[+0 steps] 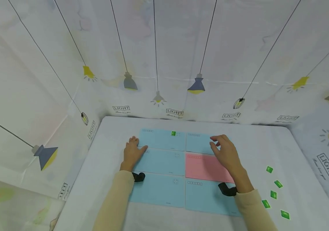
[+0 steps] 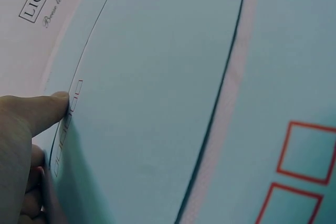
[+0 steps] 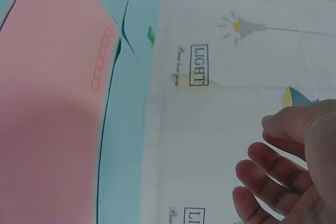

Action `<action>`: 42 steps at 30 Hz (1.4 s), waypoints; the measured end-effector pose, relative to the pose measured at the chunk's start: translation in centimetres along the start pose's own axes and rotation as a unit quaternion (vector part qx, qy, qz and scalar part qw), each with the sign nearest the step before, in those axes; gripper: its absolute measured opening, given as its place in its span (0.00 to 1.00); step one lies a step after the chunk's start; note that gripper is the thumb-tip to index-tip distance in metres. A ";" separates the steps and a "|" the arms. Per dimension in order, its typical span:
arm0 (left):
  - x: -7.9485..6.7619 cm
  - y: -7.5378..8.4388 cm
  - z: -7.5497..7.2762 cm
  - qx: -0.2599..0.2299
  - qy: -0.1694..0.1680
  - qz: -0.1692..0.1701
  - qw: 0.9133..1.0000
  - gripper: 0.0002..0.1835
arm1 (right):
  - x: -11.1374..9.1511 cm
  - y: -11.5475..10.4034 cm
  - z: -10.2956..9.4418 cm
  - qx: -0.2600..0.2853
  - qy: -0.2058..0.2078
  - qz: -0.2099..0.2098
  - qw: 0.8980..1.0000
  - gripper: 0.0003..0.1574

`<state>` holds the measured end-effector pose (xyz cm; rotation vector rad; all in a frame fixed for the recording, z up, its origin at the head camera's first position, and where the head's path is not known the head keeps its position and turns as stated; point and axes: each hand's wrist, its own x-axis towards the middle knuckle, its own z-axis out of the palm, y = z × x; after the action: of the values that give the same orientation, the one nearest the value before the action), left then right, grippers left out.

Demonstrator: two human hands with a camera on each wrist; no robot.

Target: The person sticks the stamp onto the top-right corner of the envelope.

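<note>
Blue envelopes lie in two columns on the white table, with one pink envelope (image 1: 207,167) in the right column's middle. A green stamp (image 1: 173,133) sits near the upper right corner of the top left blue envelope (image 1: 161,140). My left hand (image 1: 132,153) rests at the left edges of that envelope and the middle left blue envelope (image 1: 161,163), its fingers extended. Over the top right blue envelope (image 1: 199,144), my right hand (image 3: 294,166) is raised with fingers loosely bent and nothing visible between them. The hand hides that envelope's right part.
Several loose green stamps (image 1: 273,194) are scattered on the table to the right of the envelopes. Two more blue envelopes, bottom left (image 1: 157,191) and bottom right (image 1: 204,202), lie nearest me. A lamp-printed curtain (image 1: 176,57) stands behind the table's far edge.
</note>
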<state>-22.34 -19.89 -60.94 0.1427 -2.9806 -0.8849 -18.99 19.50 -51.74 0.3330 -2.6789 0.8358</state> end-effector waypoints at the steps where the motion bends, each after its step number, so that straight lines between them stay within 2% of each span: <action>1: 0.0 0.0 0.0 0.000 0.000 0.000 1.000 0.40 | -0.3 0.4 -0.3 -0.003 0.008 0.003 1.000 0.14; 16: -0.1 0.4 0.3 -0.007 -0.002 -0.006 1.000 0.41 | -4.2 5.6 -5.2 -0.044 0.101 0.033 0.993 0.14; 22: -0.1 0.4 0.1 0.003 -0.008 0.016 1.000 0.41 | -5.2 6.8 -6.6 -0.044 0.127 0.054 0.989 0.13; 29: -0.5 0.1 -0.7 -0.006 -0.038 0.029 0.999 0.40 | -6.7 8.0 -7.8 -0.045 0.124 0.075 0.988 0.14; 32: -0.4 -0.2 -0.7 -0.027 -0.040 0.030 0.998 0.40 | -7.3 8.7 -8.3 -0.049 0.127 0.081 0.987 0.14; 36: -0.5 -0.6 -0.5 -0.027 -0.036 0.026 0.999 0.39 | -8.0 9.9 -9.0 -0.056 0.130 0.088 0.986 0.14; 39: -1.1 -0.7 -0.7 -0.030 -0.032 0.019 0.999 0.38 | -8.4 10.9 -9.7 -0.065 0.120 0.113 0.984 0.15; 42: -2.2 -0.7 -1.1 -0.031 -0.028 0.021 0.999 0.39 | -8.7 12.0 -10.5 -0.077 0.098 0.152 0.980 0.17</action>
<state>-19.99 -20.84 -60.42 0.0546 -2.9908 -0.9909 -12.33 36.31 -52.81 -0.1923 -2.6214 0.6929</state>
